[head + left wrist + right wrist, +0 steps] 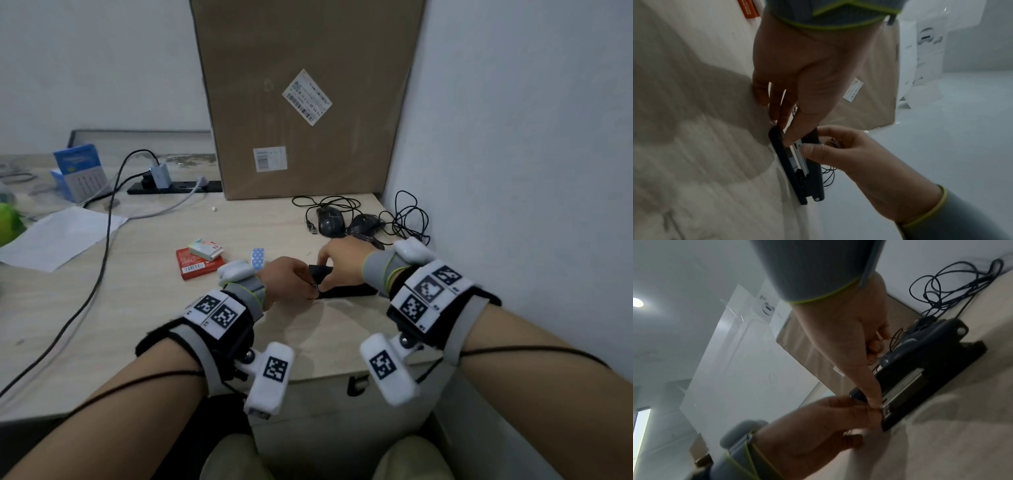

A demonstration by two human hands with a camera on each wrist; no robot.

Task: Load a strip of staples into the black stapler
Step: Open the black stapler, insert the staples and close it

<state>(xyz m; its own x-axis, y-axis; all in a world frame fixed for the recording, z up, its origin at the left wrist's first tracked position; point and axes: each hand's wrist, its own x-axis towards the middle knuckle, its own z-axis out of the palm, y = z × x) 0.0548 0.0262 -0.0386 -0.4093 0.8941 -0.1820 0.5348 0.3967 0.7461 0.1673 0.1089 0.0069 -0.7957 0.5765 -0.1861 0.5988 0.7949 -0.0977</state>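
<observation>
two hands at the front end of the black stapler (346, 290), which lies on the table (144, 308) near the right wall with its lid hinged up, metal staple channel (800, 158) exposed. my left hand (286, 279) comes in from the left; its index finger reaches down into the open front of the stapler, the other fingers touching the base tip. my right hand (342, 262) pinches at the front of the raised lid and channel, thumb (813, 150) against the metal rail, fingers curled behind the lid. cannot tell whether a staple strip sits between the fingertips; too small and dark.

left of my hands: red box (198, 265) with a small pale box (206, 249) on top, and a blue dotted tape roll (258, 258). behind: two mice (330, 222) with tangled cables, a cardboard box (308, 96) against the wall.
</observation>
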